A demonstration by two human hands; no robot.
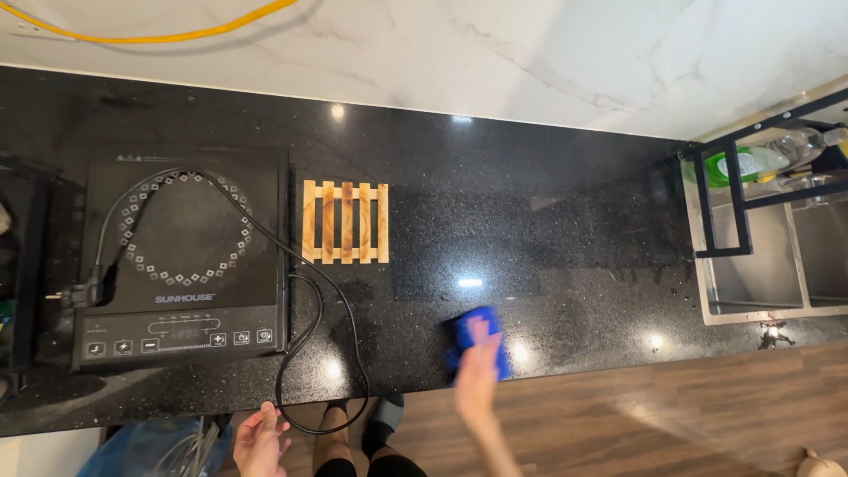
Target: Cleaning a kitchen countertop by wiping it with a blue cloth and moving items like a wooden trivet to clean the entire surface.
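My right hand [477,367] presses flat on a blue cloth [477,340] near the front edge of the black speckled countertop [548,221]. The hand is blurred. My left hand [261,437] hangs open below the counter's front edge, holding nothing, close to a loop of black power cord [331,309]. That cord runs back onto a black induction cooktop [181,261] at the left, its plug lying on the glass.
A slatted wooden trivet [345,222] lies just right of the cooktop. A steel sink [768,265] with a black rack and a green-labelled bottle [760,162] sits at the right. Marble backsplash with a yellow cable [159,34] runs behind. Wood floor and my feet show below.
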